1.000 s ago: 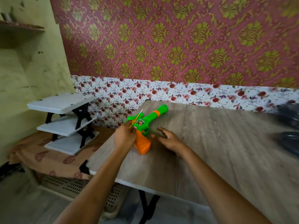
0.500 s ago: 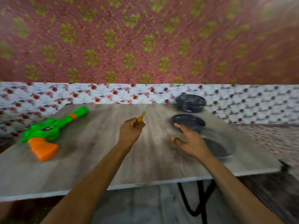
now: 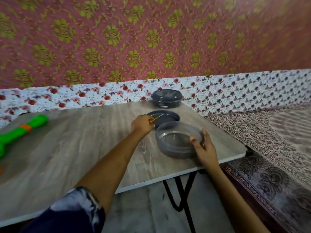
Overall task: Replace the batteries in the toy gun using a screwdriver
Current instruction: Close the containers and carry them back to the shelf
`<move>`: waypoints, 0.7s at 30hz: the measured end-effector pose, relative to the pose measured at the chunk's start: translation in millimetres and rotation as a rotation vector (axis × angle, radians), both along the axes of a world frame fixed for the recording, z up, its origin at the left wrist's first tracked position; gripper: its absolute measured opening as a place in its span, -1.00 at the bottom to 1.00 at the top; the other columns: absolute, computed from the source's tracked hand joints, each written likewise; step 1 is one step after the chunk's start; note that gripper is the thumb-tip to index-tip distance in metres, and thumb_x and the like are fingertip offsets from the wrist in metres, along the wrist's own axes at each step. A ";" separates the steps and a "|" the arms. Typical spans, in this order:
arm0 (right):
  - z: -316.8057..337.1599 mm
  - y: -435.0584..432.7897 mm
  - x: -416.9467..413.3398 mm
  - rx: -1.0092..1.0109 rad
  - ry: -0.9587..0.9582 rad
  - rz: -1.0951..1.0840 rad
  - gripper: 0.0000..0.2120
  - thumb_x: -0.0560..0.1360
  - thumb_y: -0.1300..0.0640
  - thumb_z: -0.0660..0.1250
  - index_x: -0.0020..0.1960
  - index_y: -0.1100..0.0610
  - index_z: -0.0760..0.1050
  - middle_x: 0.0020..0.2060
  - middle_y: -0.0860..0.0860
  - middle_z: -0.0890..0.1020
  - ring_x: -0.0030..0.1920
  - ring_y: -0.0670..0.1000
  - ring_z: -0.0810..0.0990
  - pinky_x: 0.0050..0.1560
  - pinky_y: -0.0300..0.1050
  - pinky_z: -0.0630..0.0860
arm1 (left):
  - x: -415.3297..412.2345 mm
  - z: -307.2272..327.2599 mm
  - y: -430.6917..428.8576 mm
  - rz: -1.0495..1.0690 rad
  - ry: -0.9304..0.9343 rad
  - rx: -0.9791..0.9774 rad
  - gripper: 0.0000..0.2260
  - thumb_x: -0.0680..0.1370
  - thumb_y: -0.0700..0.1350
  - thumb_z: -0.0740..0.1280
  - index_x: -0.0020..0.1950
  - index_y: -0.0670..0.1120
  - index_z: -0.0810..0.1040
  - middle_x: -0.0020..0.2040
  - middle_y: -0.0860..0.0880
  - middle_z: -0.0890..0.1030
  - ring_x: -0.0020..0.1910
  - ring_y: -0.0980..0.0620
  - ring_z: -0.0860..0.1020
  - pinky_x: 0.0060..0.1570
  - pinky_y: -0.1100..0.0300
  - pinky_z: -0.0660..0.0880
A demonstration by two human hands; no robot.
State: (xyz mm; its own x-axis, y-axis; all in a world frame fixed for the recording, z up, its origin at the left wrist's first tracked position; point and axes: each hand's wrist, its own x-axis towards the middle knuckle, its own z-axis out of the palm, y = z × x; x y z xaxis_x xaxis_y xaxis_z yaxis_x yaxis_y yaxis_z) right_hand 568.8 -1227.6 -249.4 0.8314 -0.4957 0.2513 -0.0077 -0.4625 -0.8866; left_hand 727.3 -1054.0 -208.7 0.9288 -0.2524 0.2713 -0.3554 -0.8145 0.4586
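Screwdriver [image 3: 154,119]: gripped in the left hand [image 3: 142,124], fingers curled tight round the orange handle. The thin shaft points out over the lid [image 3: 165,117]. It is probably kept in the fist so it is ready for the gun's cover screw.
Right hand [image 3: 204,148]: pinching the near wall of the open tub [image 3: 175,148], thumb over the rim and fingers outside. That hold suits steadying the tub or drawing it closer.
Open tub: grey and see-through, standing near the right front corner of the table [image 3: 84,148]. Blur hides whatever lies inside.
Lid: flat on the table just behind the open tub, seemingly set aside so the tub can be reached into.
Closed tub [image 3: 166,98]: at the back edge by the wall, cover on, neither hand near it.
Toy gun [image 3: 21,130]: green with an orange band, lying at the table's far left, well apart from both hands and partly cut off by the frame edge.
Step in hand: probably getting batteries, or a place for screws, from the tub. The gun itself looks unattended for now.
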 end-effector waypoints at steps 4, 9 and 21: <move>-5.3 6.5 0.2 -0.027 -0.013 -0.045 -0.32 0.47 -0.18 0.18 0.49 0.07 0.13 0.44 0.06 0.30 0.42 0.09 0.29 0.37 0.03 0.24 | 13.1 -7.7 -7.7 0.000 -0.034 0.158 -0.77 0.52 -0.02 0.35 0.15 -0.04 0.60 0.11 -0.11 0.59 0.06 -0.11 0.57 0.06 0.08 0.51; -7.6 3.6 4.0 0.022 -0.007 -0.043 -0.42 0.51 -0.10 0.24 0.48 -0.04 0.16 0.41 0.00 0.35 0.39 0.08 0.33 0.37 0.08 0.25 | 21.4 -20.5 -14.5 0.033 -0.133 0.238 -0.80 0.61 -0.07 0.17 0.10 -0.03 0.57 0.02 -0.09 0.60 -0.04 -0.06 0.57 -0.05 0.17 0.46; -7.1 -0.6 11.4 0.061 0.052 -0.009 -0.39 0.49 -0.14 0.25 0.47 -0.14 0.11 0.42 0.00 0.34 0.39 0.12 0.33 0.39 0.18 0.25 | -9.3 60.7 32.5 -0.119 -0.511 -0.047 -0.79 0.60 -0.03 0.22 0.04 -0.18 0.49 -0.24 -0.13 0.58 -0.28 -0.11 0.53 -0.25 0.14 0.43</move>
State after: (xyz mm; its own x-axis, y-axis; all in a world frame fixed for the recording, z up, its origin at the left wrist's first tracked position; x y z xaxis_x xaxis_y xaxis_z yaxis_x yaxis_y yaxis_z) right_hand 580.2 -1228.2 -256.5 0.8378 -0.5163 0.1776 -0.0580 -0.4077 -0.9113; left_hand 718.1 -1021.5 -148.0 0.6403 -0.3247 0.6961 -0.6322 -0.7375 0.2376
